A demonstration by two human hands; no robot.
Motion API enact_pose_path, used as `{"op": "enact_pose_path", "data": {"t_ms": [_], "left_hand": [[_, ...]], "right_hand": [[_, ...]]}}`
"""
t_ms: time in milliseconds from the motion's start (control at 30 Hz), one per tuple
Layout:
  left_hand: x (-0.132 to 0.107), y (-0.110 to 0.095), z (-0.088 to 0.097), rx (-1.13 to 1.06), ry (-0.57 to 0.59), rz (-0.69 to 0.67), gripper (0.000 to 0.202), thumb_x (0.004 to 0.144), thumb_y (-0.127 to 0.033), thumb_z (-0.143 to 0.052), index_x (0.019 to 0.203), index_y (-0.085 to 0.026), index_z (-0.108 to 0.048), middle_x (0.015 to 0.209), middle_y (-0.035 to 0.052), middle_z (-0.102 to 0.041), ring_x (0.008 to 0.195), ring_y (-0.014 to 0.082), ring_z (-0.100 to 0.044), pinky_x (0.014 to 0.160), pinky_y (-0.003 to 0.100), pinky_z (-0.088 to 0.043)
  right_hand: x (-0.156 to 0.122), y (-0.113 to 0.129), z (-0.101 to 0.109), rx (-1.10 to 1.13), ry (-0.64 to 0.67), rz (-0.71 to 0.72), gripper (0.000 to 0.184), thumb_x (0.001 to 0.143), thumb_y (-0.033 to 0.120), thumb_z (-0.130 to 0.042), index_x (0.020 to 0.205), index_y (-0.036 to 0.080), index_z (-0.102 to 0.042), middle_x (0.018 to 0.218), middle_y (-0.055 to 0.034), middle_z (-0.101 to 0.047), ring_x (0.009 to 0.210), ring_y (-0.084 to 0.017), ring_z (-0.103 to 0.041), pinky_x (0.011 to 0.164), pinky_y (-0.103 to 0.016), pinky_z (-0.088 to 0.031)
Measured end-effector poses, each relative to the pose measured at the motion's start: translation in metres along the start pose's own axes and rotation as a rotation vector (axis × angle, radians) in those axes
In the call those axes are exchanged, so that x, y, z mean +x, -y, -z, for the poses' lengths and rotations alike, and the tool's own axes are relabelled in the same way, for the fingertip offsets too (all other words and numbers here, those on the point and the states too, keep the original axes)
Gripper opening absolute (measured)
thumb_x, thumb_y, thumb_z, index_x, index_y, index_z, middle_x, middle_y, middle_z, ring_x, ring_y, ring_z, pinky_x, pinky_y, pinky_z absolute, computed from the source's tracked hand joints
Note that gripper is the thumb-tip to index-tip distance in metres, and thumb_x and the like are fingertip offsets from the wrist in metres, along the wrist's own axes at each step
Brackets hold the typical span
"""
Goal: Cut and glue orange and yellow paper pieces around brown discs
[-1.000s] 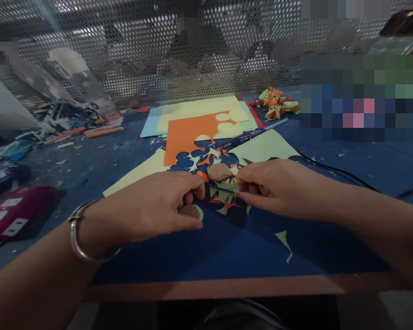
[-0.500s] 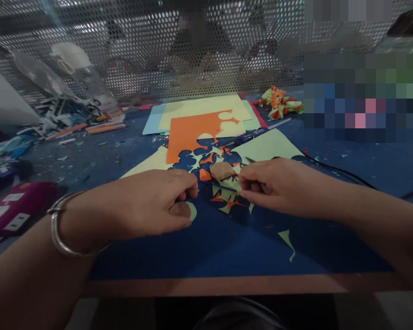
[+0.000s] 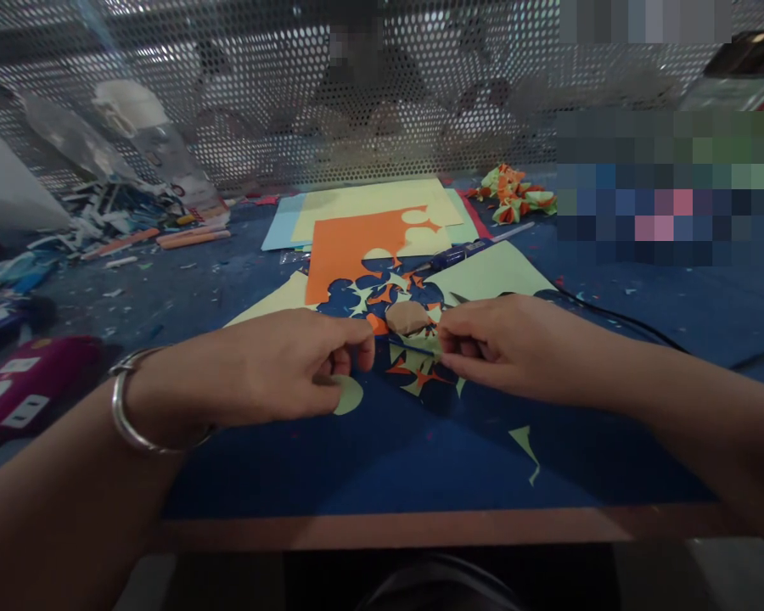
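Note:
My left hand (image 3: pixel 280 369), a metal bangle on its wrist, is closed in a pinch at the upper edge of a pale yellow paper circle (image 3: pixel 348 396) that lies on the blue mat (image 3: pixel 388 458). My right hand (image 3: pixel 502 344) is closed too, pinching a thin dark blue strip (image 3: pixel 413 347) that points left towards the other hand. Between the hands lies a heap of orange and pale yellow paper offcuts (image 3: pixel 413 373), and a brown round piece (image 3: pixel 406 317) sits just behind it.
Behind the heap lie an orange sheet (image 3: pixel 350 246) with cut-out holes, pale yellow sheets (image 3: pixel 375 202) and a blue pen-like tool (image 3: pixel 462 253). A black cable (image 3: pixel 624 322) runs right. Crumpled scraps (image 3: pixel 515 193) lie far right; a magenta object (image 3: pixel 31 382) lies left. A person sits behind a perforated metal screen (image 3: pixel 229 102).
The brown disc that lay over the pale circle under my left thumb is no longer in view, and the whole circle shows. My left hand has drawn slightly towards the right one.

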State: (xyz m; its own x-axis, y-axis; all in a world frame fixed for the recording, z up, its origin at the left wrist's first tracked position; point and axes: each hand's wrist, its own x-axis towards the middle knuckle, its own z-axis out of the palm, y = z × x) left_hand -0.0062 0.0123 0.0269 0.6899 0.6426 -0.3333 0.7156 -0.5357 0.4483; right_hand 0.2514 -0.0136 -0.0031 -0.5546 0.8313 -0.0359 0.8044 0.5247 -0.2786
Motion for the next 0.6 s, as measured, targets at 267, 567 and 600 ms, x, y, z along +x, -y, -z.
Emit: {"op": "enact_pose_path", "data": {"t_ms": [267,567,600], "left_hand": [[0.017,0.004,-0.005,-0.443,-0.403,-0.018,0.015,0.083,-0.033,-0.072,0.087,-0.019,-0.07,0.074,-0.0016,-0.068,0.066,0.0113,-0.059,0.06,0.02,-0.045],[0.026,-0.015,-0.026,-1.066,-0.331,0.015,0.012,0.085,-0.027,-0.074,0.087,-0.017,-0.069,0.074,0.0004,-0.069,0.059,0.0079,-0.061,0.049,0.015,-0.046],[0.026,-0.017,-0.027,-1.098,-0.325,0.017,0.011,0.085,-0.025,-0.075,0.086,-0.017,-0.068,0.071,-0.0007,-0.068,0.056,0.0068,-0.059,0.046,0.014,-0.044]], "right_hand": [[-0.004,0.0,-0.002,0.02,-0.247,0.168,0.013,0.092,0.027,-0.058,0.087,0.018,-0.066,0.077,-0.0018,-0.065,0.062,-0.013,-0.055,0.059,-0.026,-0.034],[-0.011,0.006,-0.008,0.0,-0.496,0.384,0.017,0.097,0.019,-0.056,0.109,0.015,-0.066,0.099,-0.0058,-0.07,0.087,-0.016,-0.065,0.071,-0.026,-0.045],[-0.01,0.006,-0.008,0.013,-0.485,0.406,0.016,0.097,0.018,-0.055,0.107,0.015,-0.067,0.1,-0.0064,-0.069,0.089,-0.016,-0.065,0.073,-0.026,-0.046]]}}
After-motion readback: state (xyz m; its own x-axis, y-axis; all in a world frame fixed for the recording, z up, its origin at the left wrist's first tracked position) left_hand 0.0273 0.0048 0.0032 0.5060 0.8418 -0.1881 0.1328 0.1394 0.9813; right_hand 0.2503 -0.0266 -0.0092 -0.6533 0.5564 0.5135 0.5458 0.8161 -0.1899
